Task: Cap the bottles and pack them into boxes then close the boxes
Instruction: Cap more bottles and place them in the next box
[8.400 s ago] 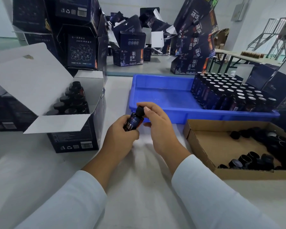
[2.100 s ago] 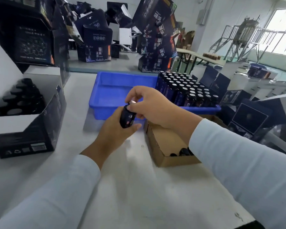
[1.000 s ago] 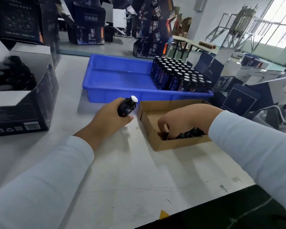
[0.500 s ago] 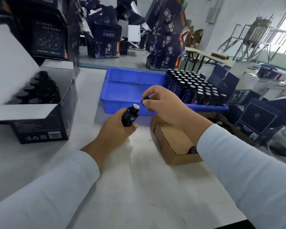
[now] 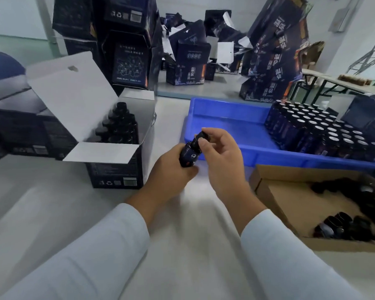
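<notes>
My left hand [image 5: 169,169] grips a small dark bottle [image 5: 187,155], tilted, above the white table. My right hand [image 5: 221,161] pinches the black cap [image 5: 200,135] sitting on the bottle's neck. An open dark box [image 5: 115,167] stands to the left with several capped bottles [image 5: 119,124] inside and its white flaps up. A blue tray [image 5: 232,128] behind my hands holds several uncapped bottles [image 5: 320,131] at its right end. A cardboard tray [image 5: 290,204] at the right holds loose black caps [image 5: 342,226].
Stacks of dark printed boxes [image 5: 126,42] stand behind the open box, and more are piled at the back [image 5: 273,55]. Another dark box [image 5: 368,113] sits beyond the blue tray. Bare white table [image 5: 182,224] lies in front of my hands.
My right hand took a cap from the cardboard tray, carried it to the bottle in my left hand, and now has it on the neck. The view swung back left.
</notes>
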